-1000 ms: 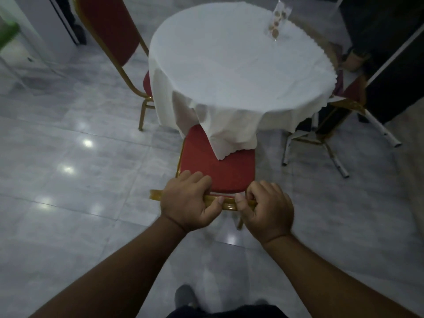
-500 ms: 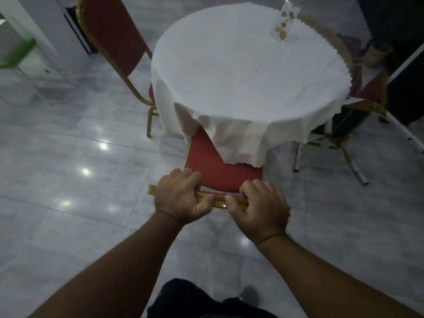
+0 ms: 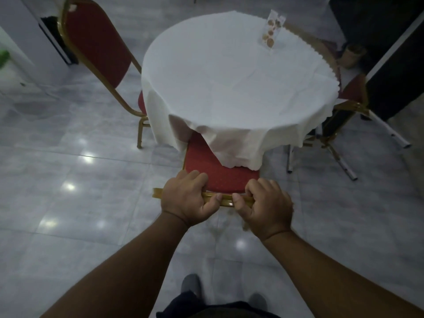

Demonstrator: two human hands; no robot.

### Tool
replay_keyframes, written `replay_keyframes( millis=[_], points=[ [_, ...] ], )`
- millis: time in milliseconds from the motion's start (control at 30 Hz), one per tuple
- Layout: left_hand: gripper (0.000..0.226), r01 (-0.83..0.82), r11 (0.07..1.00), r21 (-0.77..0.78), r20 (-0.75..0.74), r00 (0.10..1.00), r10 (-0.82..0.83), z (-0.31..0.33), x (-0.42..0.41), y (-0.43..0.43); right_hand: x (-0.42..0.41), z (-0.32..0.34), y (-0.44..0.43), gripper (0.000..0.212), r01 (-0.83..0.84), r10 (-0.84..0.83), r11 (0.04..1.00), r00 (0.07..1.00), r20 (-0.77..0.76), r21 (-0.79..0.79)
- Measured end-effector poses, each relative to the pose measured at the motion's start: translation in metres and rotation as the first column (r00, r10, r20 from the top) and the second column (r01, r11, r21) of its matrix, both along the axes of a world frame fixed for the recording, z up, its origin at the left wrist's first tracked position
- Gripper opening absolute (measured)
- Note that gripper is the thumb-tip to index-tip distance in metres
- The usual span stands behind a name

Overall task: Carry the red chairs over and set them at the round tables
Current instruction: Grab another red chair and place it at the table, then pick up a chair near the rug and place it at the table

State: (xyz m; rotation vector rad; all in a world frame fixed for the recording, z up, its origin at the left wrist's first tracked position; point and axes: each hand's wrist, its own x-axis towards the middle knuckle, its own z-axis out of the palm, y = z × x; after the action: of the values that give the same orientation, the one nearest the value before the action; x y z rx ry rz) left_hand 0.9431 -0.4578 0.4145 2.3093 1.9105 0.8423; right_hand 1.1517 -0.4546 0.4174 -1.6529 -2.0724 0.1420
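A red chair (image 3: 213, 171) with a gold frame stands in front of me, its seat partly tucked under the hanging white cloth of the round table (image 3: 238, 72). My left hand (image 3: 185, 198) and my right hand (image 3: 266, 207) both grip the gold top rail of its backrest, side by side. A second red chair (image 3: 96, 47) stands at the table's left side, its seat under the cloth. A third red chair (image 3: 351, 90) shows at the table's right edge, mostly hidden.
A clear stand with brown dots (image 3: 271, 33) sits on the far part of the table. White folding legs (image 3: 339, 157) splay on the floor at right, beside a dark panel (image 3: 394, 83). A white unit (image 3: 27, 42) stands at far left. Glossy grey tiles surround the table.
The chair has slid further in under the tablecloth, and both hands have moved forward with it. My view has come closer to the table.
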Motion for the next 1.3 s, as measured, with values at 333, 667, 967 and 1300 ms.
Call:
replay_keyframes(
  millis=[333,667,967,1300],
  points=[
    [0.048,0.038,0.999,-0.005,0.001,0.999,-0.038,-0.006,-0.018,0.013,-0.015,-0.001,0.007,0.047,0.028,-0.028,1.0,1.0,0.012,-0.013],
    [0.054,0.268,0.879,-0.393,0.05,0.961,-0.271,0.035,0.005,0.046,0.017,0.011,0.016,0.048,-0.11,0.131,0.978,0.985,0.111,-0.177],
    [0.062,0.43,0.768,-0.475,-0.063,0.853,-0.518,0.058,0.187,0.099,0.199,0.034,0.024,0.06,0.42,-0.353,0.833,0.905,0.239,-0.361],
    [0.066,0.511,0.674,-0.534,-0.065,0.77,-0.635,0.082,0.494,0.122,0.469,0.064,0.001,0.074,0.622,-0.528,0.657,0.783,0.33,-0.426]
  ],
)
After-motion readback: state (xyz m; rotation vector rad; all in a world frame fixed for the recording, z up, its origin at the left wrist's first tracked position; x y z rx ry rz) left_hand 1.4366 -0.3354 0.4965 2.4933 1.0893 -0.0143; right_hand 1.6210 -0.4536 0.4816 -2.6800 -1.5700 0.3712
